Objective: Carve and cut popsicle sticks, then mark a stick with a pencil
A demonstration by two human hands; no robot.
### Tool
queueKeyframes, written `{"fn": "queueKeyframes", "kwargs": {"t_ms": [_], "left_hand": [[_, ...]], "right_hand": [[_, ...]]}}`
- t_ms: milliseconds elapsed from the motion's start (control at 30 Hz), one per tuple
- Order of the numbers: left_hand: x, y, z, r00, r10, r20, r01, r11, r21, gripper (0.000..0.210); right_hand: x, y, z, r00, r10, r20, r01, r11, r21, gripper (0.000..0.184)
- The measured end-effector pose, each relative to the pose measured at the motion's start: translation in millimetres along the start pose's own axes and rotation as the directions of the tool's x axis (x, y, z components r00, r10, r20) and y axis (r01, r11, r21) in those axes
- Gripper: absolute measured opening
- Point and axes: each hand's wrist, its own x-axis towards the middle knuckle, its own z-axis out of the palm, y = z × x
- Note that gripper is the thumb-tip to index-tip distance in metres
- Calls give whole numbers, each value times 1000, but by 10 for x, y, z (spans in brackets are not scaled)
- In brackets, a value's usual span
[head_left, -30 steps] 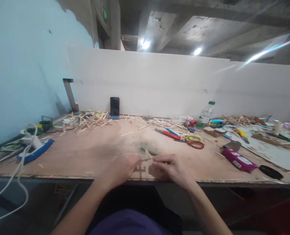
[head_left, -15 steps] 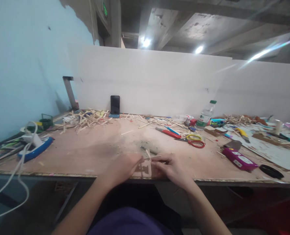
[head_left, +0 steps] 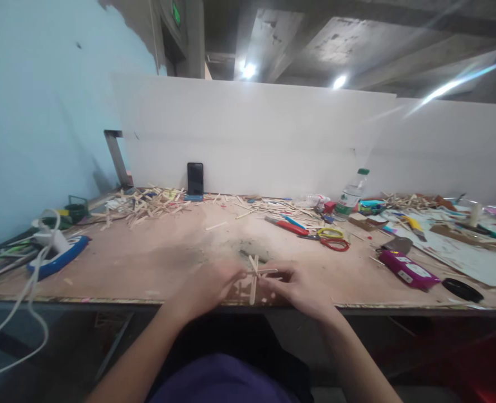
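Between my hands, near the table's front edge, is a small piece made of crossed wooden craft sticks [head_left: 253, 286]. One stick runs crosswise and others stand up through it. My left hand [head_left: 220, 282] is closed, its thumb and fingertips pinching the left end of the crossed sticks. From the other side my right hand [head_left: 293, 285] pinches the right part of the crosswise stick, whose tip pokes out above the fingers. Just beyond the sticks lies a grey-green smear or lump [head_left: 254, 250] on the tabletop.
Loose sticks [head_left: 147, 207] are heaped at the back left, near an upright phone [head_left: 195, 179]. Red-and-yellow scissors [head_left: 334, 238], a red-handled tool [head_left: 287, 226], a bottle [head_left: 352, 196] and a purple packet [head_left: 409, 271] lie to the right. A blue-edged power strip [head_left: 58, 257] sits at left.
The crossed sticks have tilted slightly between my fingers, and their upright parts show more clearly as a cross. Both hands keep their pinch in nearly the same place.
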Motion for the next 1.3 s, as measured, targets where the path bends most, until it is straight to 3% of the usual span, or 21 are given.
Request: {"fn": "queueKeyframes", "kwargs": {"t_ms": [167, 367, 500, 867, 1033, 1300], "left_hand": [[-5, -13, -23, 999, 23, 31, -21, 998, -61, 26], [25, 17, -36, 991, 91, 97, -78, 989, -130, 27], [25, 77, -83, 984, 135, 118, -115, 979, -166, 27], [-22, 48, -72, 985, 117, 129, -104, 989, -110, 21], [3, 27, -39, 991, 87, 103, -77, 993, -93, 23], [20, 47, -37, 993, 92, 75, -81, 987, -142, 25]], "right_hand": [[-22, 2, -26, 994, -17, -112, 21, 999, 36, 41], [13, -117, 72, 987, -156, -31, 153, 985, -81, 29], [1, -78, 105, 976, -215, -44, 206, 966, -156, 26], [13, 188, 43, 970, -154, -187, 115, 972, -206, 27], [-4, 120, 74, 978, -136, -161, 104, 976, -193, 28], [-50, -129, 118, 989, -148, -22, 143, 979, -145, 27]]}}
